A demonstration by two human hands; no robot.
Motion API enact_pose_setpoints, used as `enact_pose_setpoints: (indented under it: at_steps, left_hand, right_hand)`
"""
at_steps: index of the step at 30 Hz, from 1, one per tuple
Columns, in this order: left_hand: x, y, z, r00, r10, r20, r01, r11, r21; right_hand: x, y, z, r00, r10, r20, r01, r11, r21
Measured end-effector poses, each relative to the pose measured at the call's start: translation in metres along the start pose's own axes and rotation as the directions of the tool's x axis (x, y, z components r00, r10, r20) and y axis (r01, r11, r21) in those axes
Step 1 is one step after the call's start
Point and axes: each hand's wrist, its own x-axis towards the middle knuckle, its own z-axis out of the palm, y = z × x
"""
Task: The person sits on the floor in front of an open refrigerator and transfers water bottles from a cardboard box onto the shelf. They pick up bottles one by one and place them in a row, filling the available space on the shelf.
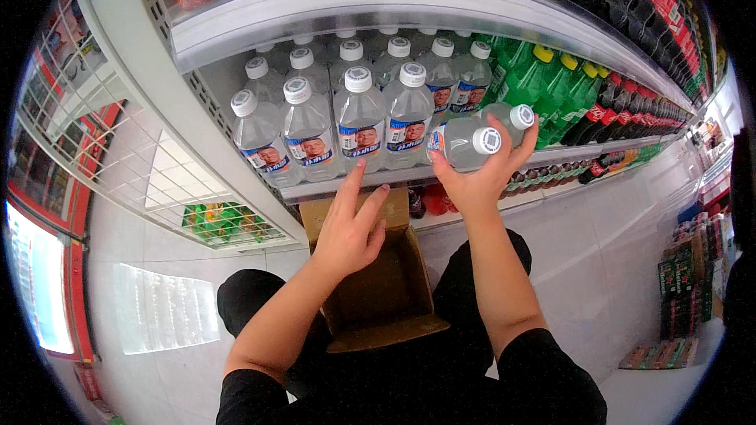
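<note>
My right hand (481,186) grips two clear plastic drink bottles with white caps, a nearer bottle (458,144) and a farther bottle (499,115). Both lean with their caps towards the right, at the front of the shelf. My left hand (354,233) holds nothing, its fingers apart. Its index fingertip is at the base of a front-row bottle (361,109); whether it touches is unclear. Several matching bottles (307,130) with blue-and-orange labels stand upright in rows on the shelf (319,187). Below my hands, between my knees, sits an open cardboard box (384,283), with no bottles visible inside.
Right of the clear bottles stand green soda bottles (528,82) and dark cola bottles (614,106). An upper shelf edge (384,3) overhangs the caps. A white wire-mesh side panel (147,171) bounds the left. Stacked drink cartons (679,283) stand on the floor at right.
</note>
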Motion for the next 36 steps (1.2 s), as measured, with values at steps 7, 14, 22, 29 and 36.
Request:
enact_pose_setpoints:
  at_steps: [7,14,22,29,36]
  left_hand:
    - [-0.005,-0.004,-0.006,1.0,-0.016,-0.009,0.016,1.0,-0.005]
    - [-0.01,-0.007,-0.013,0.999,-0.033,-0.015,0.033,0.999,0.006]
    - [-0.025,-0.019,-0.019,0.994,-0.111,0.017,0.112,0.992,-0.063]
    - [-0.025,-0.015,-0.019,0.997,-0.077,-0.02,0.076,0.996,-0.056]
    - [-0.024,-0.016,-0.037,0.991,-0.115,-0.072,0.116,0.993,0.017]
  right_hand:
    - [0.003,0.003,-0.004,0.997,0.046,0.064,-0.049,0.998,0.035]
    - [-0.007,0.016,-0.009,0.997,-0.077,-0.012,0.077,0.995,0.061]
    - [-0.009,0.035,-0.019,0.99,0.069,-0.119,-0.031,0.955,0.295]
    - [-0.002,0.049,-0.032,0.972,0.181,-0.15,-0.112,0.918,0.381]
    - [-0.022,0.039,-0.051,0.816,0.566,0.117,-0.421,0.442,0.792]
